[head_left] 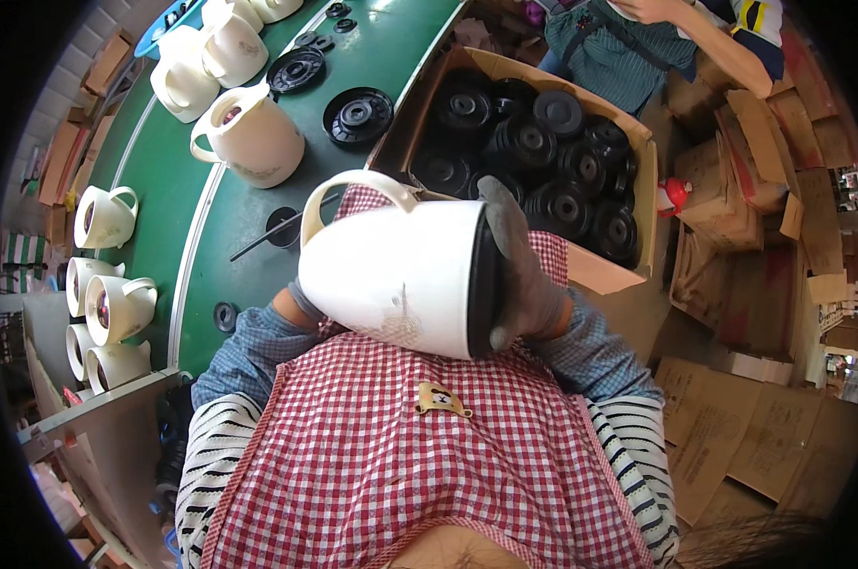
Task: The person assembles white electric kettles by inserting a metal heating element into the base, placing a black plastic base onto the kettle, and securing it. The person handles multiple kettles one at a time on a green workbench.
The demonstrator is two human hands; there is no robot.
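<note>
A white thermos jug (391,270) with a faint printed motif lies on its side in the air before my chest, handle up and its black base (484,289) turned to the right. My gloved right hand (524,275) is pressed over that base, fingers and thumb bent around its rim. At the jug's other end my left hand (302,302) holds it from the side and beneath. Only the glove's edge shows; its fingers are hidden behind the jug. On the green bench just beyond is a small black cup-shaped part (283,228) with a thin dark rod (254,245).
White jugs stand along the green bench (187,313), one of them (255,137) close ahead. Black round bases (358,116) and small rings (225,316) lie there. An open carton (649,204) of black bases is to the right, near another person (604,57) and stacked cardboard (732,228).
</note>
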